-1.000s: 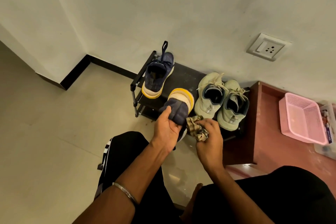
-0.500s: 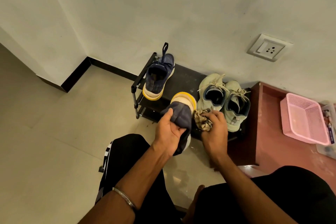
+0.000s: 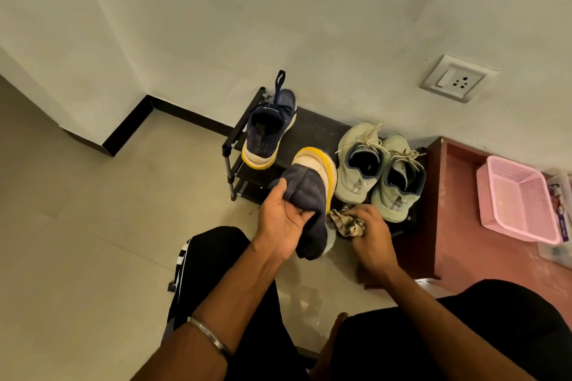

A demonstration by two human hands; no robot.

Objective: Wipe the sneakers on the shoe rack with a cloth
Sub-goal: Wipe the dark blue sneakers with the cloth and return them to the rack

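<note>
My left hand [image 3: 283, 223] grips a navy sneaker [image 3: 309, 198] with a cream and yellow sole, held tilted in front of the black shoe rack [image 3: 312, 133]. A crumpled checked cloth [image 3: 345, 222] is bunched in my right hand [image 3: 370, 235] and pressed against the sole's lower right side. The matching navy sneaker [image 3: 267, 133] stands on the rack's left end. A pair of pale green sneakers [image 3: 379, 164] sits on its right end.
A reddish-brown ledge [image 3: 458, 226] right of the rack carries a pink plastic basket [image 3: 520, 198]. A wall socket [image 3: 458, 77] is above it. My knees in black trousers fill the bottom; tiled floor lies to the left.
My left hand has turned the navy sneaker so more of its sole shows. My right hand with the cloth slid along the sole and is now lower down.
</note>
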